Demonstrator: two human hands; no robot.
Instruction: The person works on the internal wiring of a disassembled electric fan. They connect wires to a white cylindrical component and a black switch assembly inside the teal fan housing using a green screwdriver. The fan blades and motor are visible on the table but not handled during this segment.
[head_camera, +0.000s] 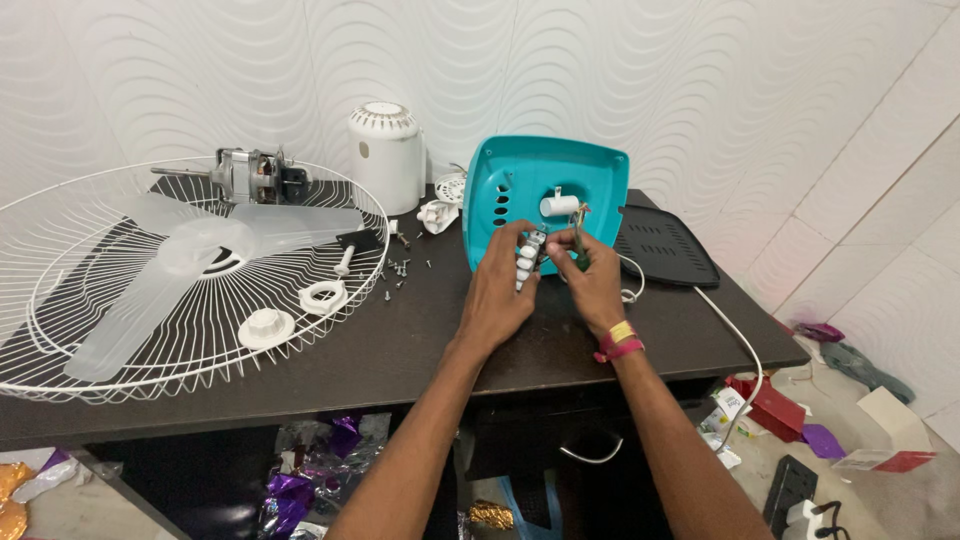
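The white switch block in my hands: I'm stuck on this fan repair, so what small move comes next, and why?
Probably ease the white switch block toward the teal housing. The left hand holds it right at the housing's face, and the right hand pinches thin wires beside it.

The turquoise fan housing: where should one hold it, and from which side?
Grip the turquoise housing by its upper left rim, coming from the left. It stands upright on the table, that edge is bare, and both the left hand and right hand work at its lower middle.
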